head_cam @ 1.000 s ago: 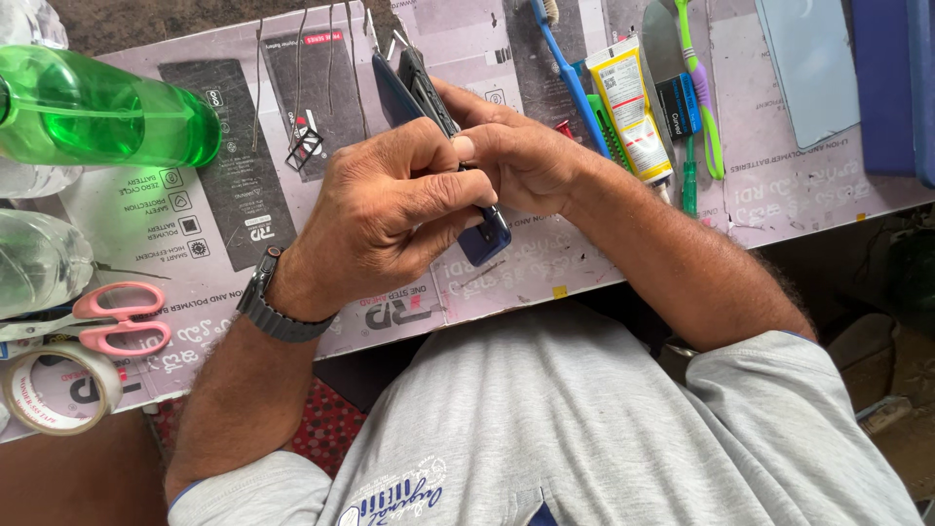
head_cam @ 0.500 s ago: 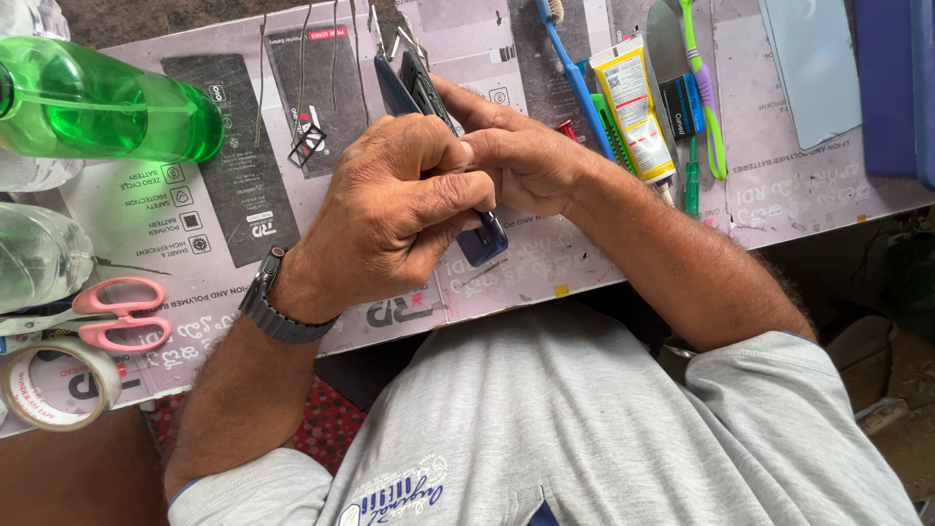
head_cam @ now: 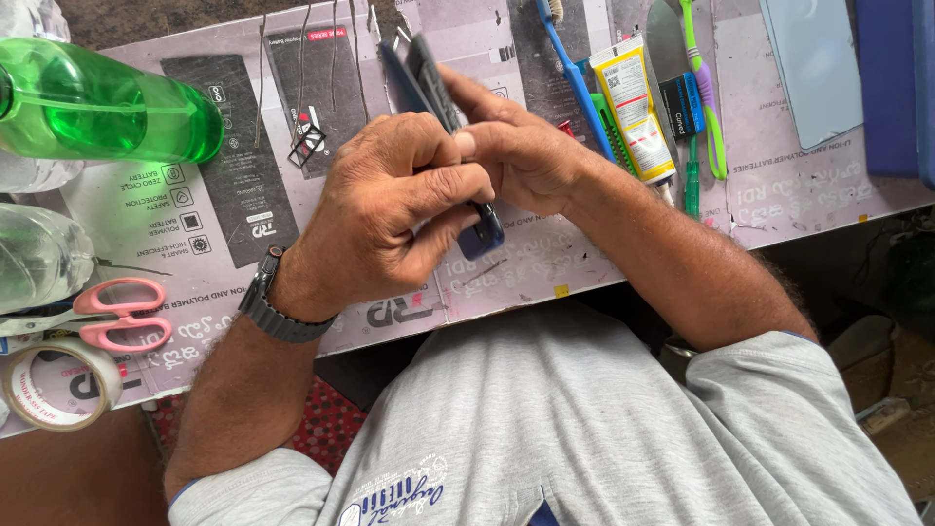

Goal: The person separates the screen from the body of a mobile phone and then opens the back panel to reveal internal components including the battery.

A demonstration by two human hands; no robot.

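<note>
Gripping the phone (head_cam: pixel 443 117) edge-on, both hands closed — left hand (head_cam: pixel 390 219), right hand (head_cam: pixel 521 156) — it could slip (judging) onto the desk (head_cam: pixel 779 185).

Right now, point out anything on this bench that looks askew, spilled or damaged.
The green bottle lies on its side at the far left, with no spill visible. The phone held between left hand and right hand appears split open along one edge.

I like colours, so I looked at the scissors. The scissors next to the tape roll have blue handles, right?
Not quite. The scissors do lie next to the tape roll, but their handles are pink, not blue. The head view shows this at the left edge of the table.
</note>
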